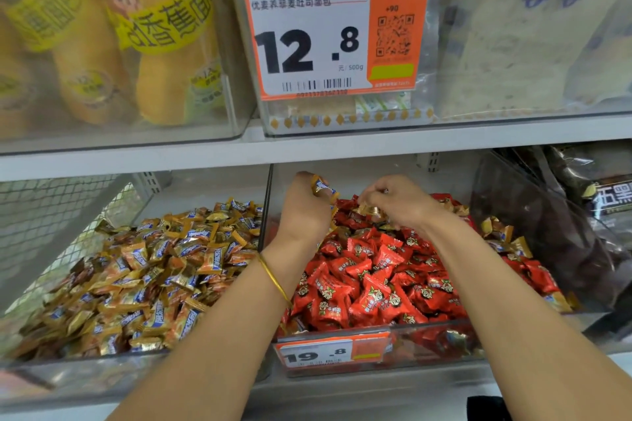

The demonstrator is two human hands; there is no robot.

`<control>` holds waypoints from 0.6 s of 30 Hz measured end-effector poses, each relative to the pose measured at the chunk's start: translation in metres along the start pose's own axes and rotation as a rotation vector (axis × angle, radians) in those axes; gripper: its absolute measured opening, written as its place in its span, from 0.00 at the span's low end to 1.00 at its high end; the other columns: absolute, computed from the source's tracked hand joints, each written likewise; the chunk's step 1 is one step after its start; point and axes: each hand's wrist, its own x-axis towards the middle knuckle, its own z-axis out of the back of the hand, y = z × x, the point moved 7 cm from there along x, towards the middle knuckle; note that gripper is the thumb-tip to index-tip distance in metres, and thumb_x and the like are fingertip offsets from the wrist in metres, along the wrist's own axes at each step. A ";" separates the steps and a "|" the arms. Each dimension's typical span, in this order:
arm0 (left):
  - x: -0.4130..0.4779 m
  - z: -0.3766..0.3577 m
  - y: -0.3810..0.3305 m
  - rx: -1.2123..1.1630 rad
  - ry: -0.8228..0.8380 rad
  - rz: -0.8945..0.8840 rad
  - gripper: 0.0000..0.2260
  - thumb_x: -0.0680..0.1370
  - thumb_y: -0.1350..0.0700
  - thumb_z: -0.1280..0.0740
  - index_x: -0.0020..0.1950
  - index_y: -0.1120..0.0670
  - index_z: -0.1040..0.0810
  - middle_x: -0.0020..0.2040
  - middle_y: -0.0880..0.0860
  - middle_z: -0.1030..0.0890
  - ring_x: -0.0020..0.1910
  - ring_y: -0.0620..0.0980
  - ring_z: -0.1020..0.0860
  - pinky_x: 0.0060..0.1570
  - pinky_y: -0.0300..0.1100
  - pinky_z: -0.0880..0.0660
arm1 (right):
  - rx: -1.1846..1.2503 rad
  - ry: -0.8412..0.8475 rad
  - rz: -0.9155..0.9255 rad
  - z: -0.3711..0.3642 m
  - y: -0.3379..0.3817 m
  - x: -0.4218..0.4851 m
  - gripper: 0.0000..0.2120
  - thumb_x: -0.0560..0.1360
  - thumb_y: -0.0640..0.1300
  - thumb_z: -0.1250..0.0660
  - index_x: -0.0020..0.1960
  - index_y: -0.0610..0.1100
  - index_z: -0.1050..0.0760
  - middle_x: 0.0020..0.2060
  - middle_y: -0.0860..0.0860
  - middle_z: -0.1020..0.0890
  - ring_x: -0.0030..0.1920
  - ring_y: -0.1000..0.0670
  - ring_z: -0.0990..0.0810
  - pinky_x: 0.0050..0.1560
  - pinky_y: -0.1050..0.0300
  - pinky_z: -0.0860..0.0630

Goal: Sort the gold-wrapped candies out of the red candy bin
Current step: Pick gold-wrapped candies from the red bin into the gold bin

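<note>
The clear red candy bin (427, 349) on the lower shelf holds a heap of red-wrapped candies (372, 280), with gold-wrapped candies (502, 232) mixed in along its right and back. My left hand (304, 212) is raised over the bin's back left corner and grips several gold candies (323, 187). My right hand (400, 202) reaches to the back of the heap, its fingertips pinching a gold candy (369, 210).
A clear bin of gold and orange candies (147, 270) stands directly to the left. Dark bags (561, 225) lie to the right. A shelf (307, 147) with bread bins and a price tag (335, 31) hangs close above. A 19.8 tag (328, 350) fronts the red bin.
</note>
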 end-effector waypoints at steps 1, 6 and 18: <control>0.000 0.000 0.000 0.006 -0.004 0.001 0.03 0.80 0.64 0.42 0.50 0.57 0.31 0.51 0.60 0.24 0.51 0.57 0.24 0.51 0.50 0.26 | 0.093 0.021 -0.041 -0.004 -0.003 0.001 0.08 0.78 0.37 0.39 0.45 0.42 0.22 0.39 0.46 0.19 0.24 0.60 0.24 0.21 0.64 0.33; -0.003 0.000 -0.001 -0.006 -0.004 0.020 0.04 0.80 0.63 0.43 0.50 0.56 0.31 0.51 0.59 0.25 0.49 0.54 0.26 0.51 0.48 0.27 | 0.472 0.066 -0.225 -0.014 -0.015 0.005 0.10 0.76 0.31 0.41 0.43 0.39 0.22 0.35 0.43 0.22 0.24 0.54 0.25 0.16 0.68 0.40; -0.014 0.000 0.010 -0.194 -0.025 0.179 0.06 0.81 0.63 0.45 0.54 0.55 0.31 0.57 0.62 0.24 0.47 0.52 0.28 0.46 0.43 0.32 | -0.362 0.250 -0.041 -0.023 -0.014 0.007 0.11 0.72 0.42 0.28 0.54 0.46 0.18 0.56 0.51 0.19 0.57 0.50 0.23 0.58 0.59 0.28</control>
